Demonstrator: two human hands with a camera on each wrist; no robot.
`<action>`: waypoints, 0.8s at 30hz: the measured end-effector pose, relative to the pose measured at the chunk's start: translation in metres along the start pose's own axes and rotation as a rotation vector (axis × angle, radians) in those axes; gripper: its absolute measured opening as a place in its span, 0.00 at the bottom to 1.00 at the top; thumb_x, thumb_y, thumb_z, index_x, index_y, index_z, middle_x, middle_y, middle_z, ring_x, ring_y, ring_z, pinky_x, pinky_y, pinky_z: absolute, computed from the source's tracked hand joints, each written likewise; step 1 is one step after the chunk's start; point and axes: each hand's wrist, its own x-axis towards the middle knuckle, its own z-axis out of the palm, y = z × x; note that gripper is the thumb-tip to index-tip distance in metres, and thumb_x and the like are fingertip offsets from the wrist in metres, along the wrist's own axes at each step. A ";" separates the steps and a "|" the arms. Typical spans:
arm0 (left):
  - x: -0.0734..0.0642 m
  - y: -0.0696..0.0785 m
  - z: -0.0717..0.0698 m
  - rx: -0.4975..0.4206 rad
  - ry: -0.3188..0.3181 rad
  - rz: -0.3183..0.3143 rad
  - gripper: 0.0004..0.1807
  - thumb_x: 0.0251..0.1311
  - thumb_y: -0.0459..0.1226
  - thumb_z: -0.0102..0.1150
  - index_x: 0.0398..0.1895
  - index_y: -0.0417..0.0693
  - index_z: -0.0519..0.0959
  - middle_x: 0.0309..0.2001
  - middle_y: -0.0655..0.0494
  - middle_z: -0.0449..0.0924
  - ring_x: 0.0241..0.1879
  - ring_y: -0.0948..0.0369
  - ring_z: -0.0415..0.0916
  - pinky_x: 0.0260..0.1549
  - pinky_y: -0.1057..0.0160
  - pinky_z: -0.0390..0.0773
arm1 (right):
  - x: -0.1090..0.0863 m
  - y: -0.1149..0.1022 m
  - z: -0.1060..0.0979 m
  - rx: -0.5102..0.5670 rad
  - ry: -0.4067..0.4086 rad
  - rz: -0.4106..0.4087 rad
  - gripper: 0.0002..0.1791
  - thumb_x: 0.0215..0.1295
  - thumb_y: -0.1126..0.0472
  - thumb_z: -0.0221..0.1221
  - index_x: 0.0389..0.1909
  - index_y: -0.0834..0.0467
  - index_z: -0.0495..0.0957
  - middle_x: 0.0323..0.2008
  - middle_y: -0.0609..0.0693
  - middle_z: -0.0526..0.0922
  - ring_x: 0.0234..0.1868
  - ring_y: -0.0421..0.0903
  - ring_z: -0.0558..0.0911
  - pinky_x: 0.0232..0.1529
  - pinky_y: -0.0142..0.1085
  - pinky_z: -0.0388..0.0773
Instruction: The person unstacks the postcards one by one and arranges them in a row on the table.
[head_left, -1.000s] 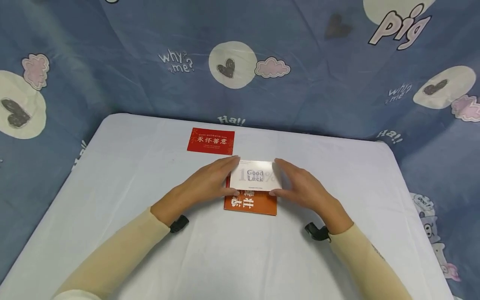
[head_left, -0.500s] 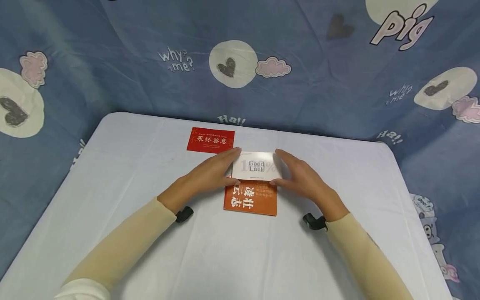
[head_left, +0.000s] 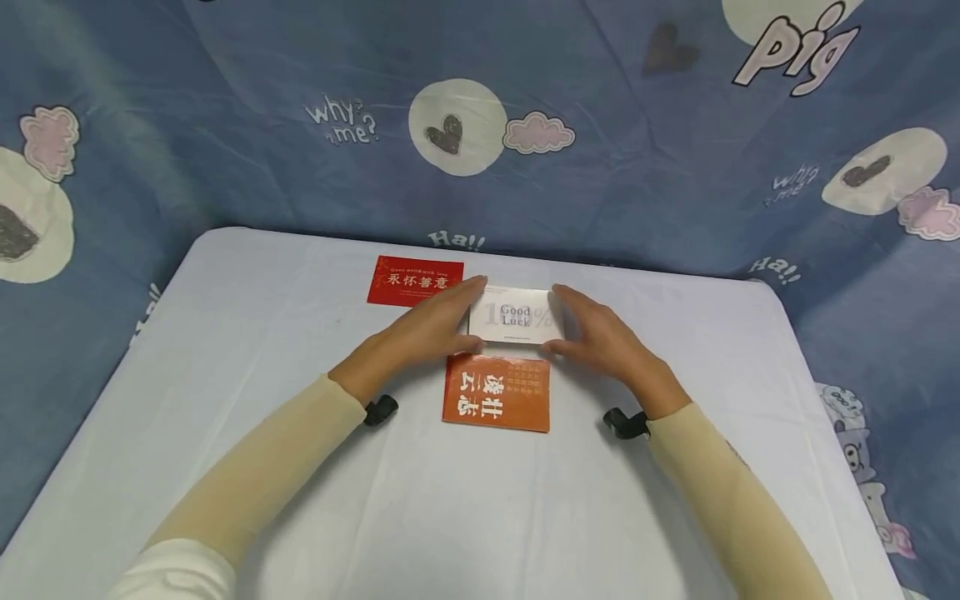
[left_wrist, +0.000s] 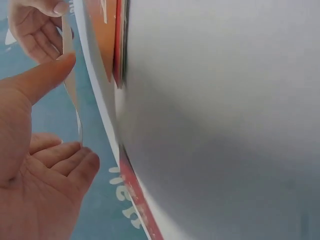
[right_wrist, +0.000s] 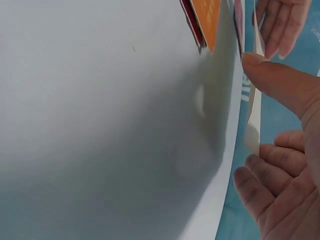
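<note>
While both hands share the load, it's the white card in play, held up off the table just beyond the orange card: dark "Good Luck" over larger, pale print ending in a percent sign, the thin sheet slightly bowed seen edge-on! Left hand pinches one end between thumb and fingertips, right hand pinches the other. Red card lies beyond the orange card, to its left.
</note>
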 end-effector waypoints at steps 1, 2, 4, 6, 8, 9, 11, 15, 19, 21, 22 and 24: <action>0.002 0.000 0.000 -0.007 0.000 0.000 0.56 0.60 0.42 0.76 0.85 0.45 0.51 0.83 0.51 0.52 0.81 0.53 0.50 0.77 0.51 0.57 | 0.002 0.002 0.000 0.003 0.000 0.004 0.53 0.63 0.54 0.75 0.81 0.63 0.55 0.79 0.61 0.60 0.79 0.59 0.61 0.77 0.52 0.58; 0.004 0.000 0.000 -0.013 0.000 -0.003 0.55 0.61 0.42 0.76 0.85 0.46 0.51 0.83 0.51 0.52 0.81 0.54 0.50 0.77 0.51 0.58 | 0.003 0.003 -0.001 0.005 0.002 0.007 0.53 0.63 0.54 0.74 0.82 0.64 0.55 0.79 0.61 0.60 0.79 0.59 0.61 0.78 0.52 0.58; 0.008 -0.001 0.000 -0.023 0.007 -0.001 0.55 0.61 0.41 0.76 0.85 0.46 0.51 0.83 0.51 0.52 0.81 0.53 0.50 0.76 0.50 0.58 | 0.007 0.005 -0.001 0.011 0.009 0.007 0.53 0.63 0.55 0.74 0.81 0.63 0.55 0.79 0.61 0.60 0.79 0.59 0.61 0.78 0.52 0.58; 0.013 -0.003 0.000 -0.025 0.020 -0.004 0.55 0.61 0.40 0.76 0.85 0.46 0.51 0.83 0.50 0.53 0.81 0.52 0.51 0.77 0.50 0.57 | 0.011 0.007 -0.001 0.017 0.017 0.001 0.53 0.63 0.55 0.74 0.82 0.63 0.54 0.80 0.61 0.60 0.79 0.59 0.60 0.78 0.52 0.58; 0.017 -0.006 0.000 -0.020 0.033 -0.009 0.55 0.61 0.40 0.76 0.85 0.46 0.51 0.82 0.50 0.54 0.80 0.52 0.51 0.77 0.50 0.57 | 0.014 0.009 0.000 0.026 0.018 0.006 0.53 0.63 0.55 0.74 0.82 0.62 0.54 0.80 0.60 0.59 0.80 0.58 0.60 0.78 0.52 0.57; 0.019 -0.007 0.000 -0.014 0.038 -0.008 0.55 0.61 0.40 0.76 0.85 0.46 0.51 0.82 0.49 0.55 0.80 0.52 0.51 0.77 0.50 0.57 | 0.016 0.010 0.001 0.028 0.018 0.013 0.54 0.64 0.55 0.74 0.82 0.62 0.54 0.80 0.60 0.59 0.80 0.58 0.59 0.78 0.52 0.57; 0.024 -0.009 0.000 -0.002 0.038 -0.012 0.56 0.61 0.40 0.76 0.85 0.47 0.50 0.82 0.50 0.54 0.81 0.52 0.51 0.77 0.50 0.56 | 0.019 0.013 0.004 0.028 0.020 0.031 0.54 0.64 0.54 0.74 0.83 0.61 0.53 0.81 0.59 0.58 0.80 0.57 0.59 0.78 0.51 0.57; 0.035 -0.012 0.002 0.005 0.040 0.008 0.54 0.62 0.40 0.75 0.85 0.47 0.51 0.82 0.51 0.53 0.81 0.54 0.50 0.77 0.51 0.56 | 0.022 0.018 0.006 0.024 0.037 0.060 0.55 0.64 0.54 0.74 0.83 0.61 0.51 0.81 0.58 0.56 0.81 0.57 0.57 0.79 0.50 0.55; 0.043 -0.013 0.002 0.015 0.035 0.031 0.53 0.62 0.40 0.75 0.85 0.45 0.52 0.82 0.50 0.54 0.81 0.53 0.50 0.77 0.52 0.55 | 0.026 0.022 0.007 0.018 0.045 0.071 0.54 0.66 0.55 0.73 0.83 0.60 0.50 0.82 0.58 0.55 0.81 0.56 0.57 0.79 0.49 0.54; 0.047 -0.013 0.001 0.026 0.032 0.031 0.53 0.62 0.40 0.75 0.84 0.45 0.52 0.82 0.49 0.54 0.81 0.53 0.51 0.77 0.51 0.56 | 0.028 0.024 0.007 0.014 0.043 0.071 0.53 0.66 0.54 0.72 0.83 0.61 0.50 0.82 0.58 0.55 0.81 0.56 0.57 0.79 0.50 0.54; 0.048 -0.014 0.001 0.028 0.030 0.029 0.53 0.62 0.40 0.75 0.84 0.45 0.52 0.82 0.49 0.55 0.81 0.52 0.51 0.77 0.51 0.56 | 0.029 0.025 0.007 0.013 0.042 0.071 0.53 0.67 0.54 0.72 0.83 0.61 0.50 0.82 0.58 0.55 0.81 0.56 0.57 0.79 0.50 0.54; 0.051 -0.015 0.000 0.026 0.029 0.020 0.54 0.61 0.40 0.75 0.84 0.45 0.52 0.82 0.49 0.55 0.80 0.52 0.51 0.77 0.51 0.56 | 0.033 0.027 0.006 0.011 0.035 0.069 0.52 0.68 0.54 0.71 0.83 0.61 0.50 0.82 0.58 0.55 0.81 0.56 0.57 0.79 0.49 0.54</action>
